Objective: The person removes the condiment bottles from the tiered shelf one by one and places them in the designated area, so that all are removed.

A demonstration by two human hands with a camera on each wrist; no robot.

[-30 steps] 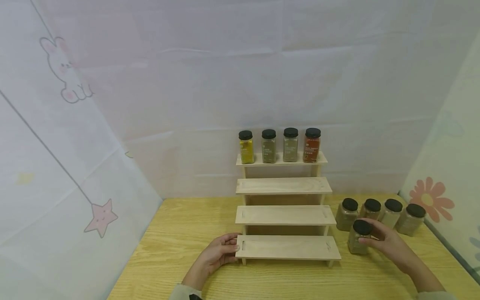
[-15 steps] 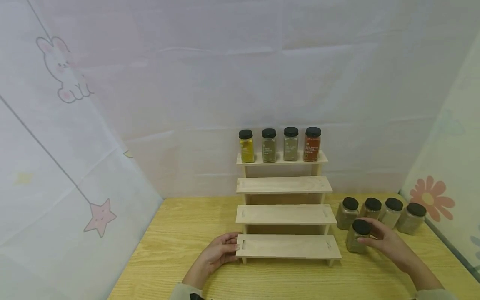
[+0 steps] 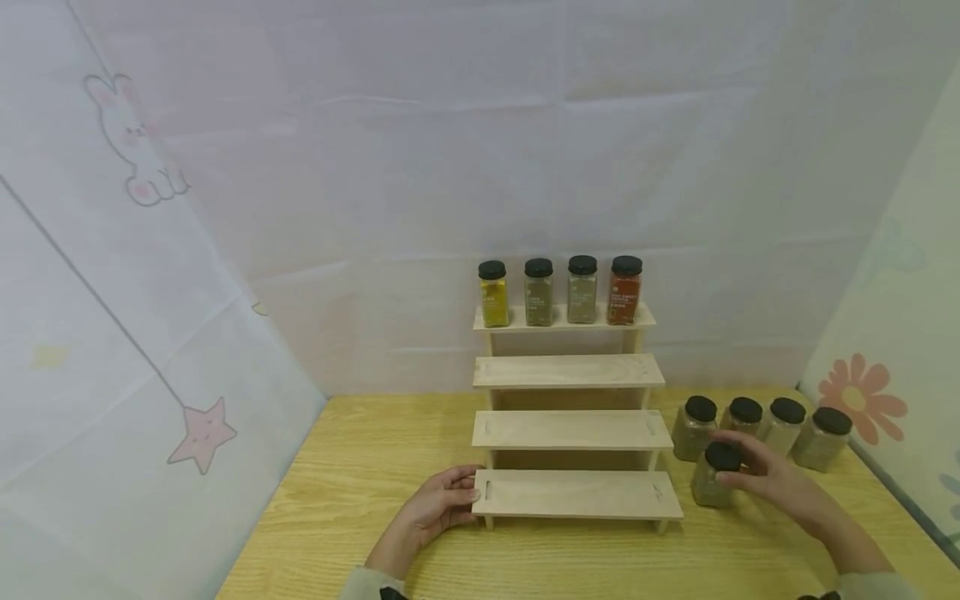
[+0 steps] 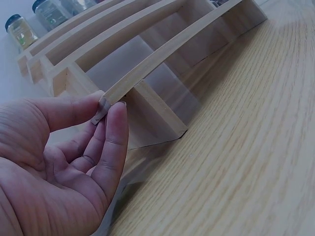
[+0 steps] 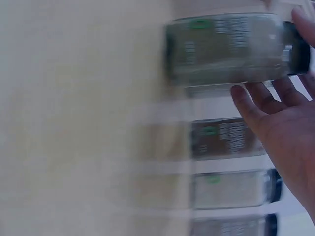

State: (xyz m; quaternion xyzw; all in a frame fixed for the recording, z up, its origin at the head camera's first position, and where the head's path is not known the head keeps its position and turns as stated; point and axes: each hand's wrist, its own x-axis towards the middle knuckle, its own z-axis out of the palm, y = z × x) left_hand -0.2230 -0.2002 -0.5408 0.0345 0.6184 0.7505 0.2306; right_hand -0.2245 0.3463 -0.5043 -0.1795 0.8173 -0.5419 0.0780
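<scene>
A four-step wooden rack [image 3: 577, 494] stands on the table. My left hand [image 3: 438, 508] pinches the left end of its lowest board between thumb and fingers; the left wrist view shows this grip [image 4: 74, 157] up close. To the right of the rack, my right hand [image 3: 780, 483] holds a black-lidded spice jar [image 3: 712, 483] with grey-green contents, thumb and fingers around its upper part. In the right wrist view that jar [image 5: 226, 49] carries a label with white print. Whether its base touches the table is unclear.
Several filled jars with black lids stand on the rack's top board [image 3: 560, 317]: yellow [image 3: 494, 302], two greenish and red [image 3: 623, 298]. Behind my right hand, more jars [image 3: 821, 442] form a row on the table [image 3: 360, 467]. White cloth [image 3: 420, 208] hangs behind and at both sides.
The jar in my right hand has shifted very slightly left, towards the rack. My left hand keeps its place on the lowest board.
</scene>
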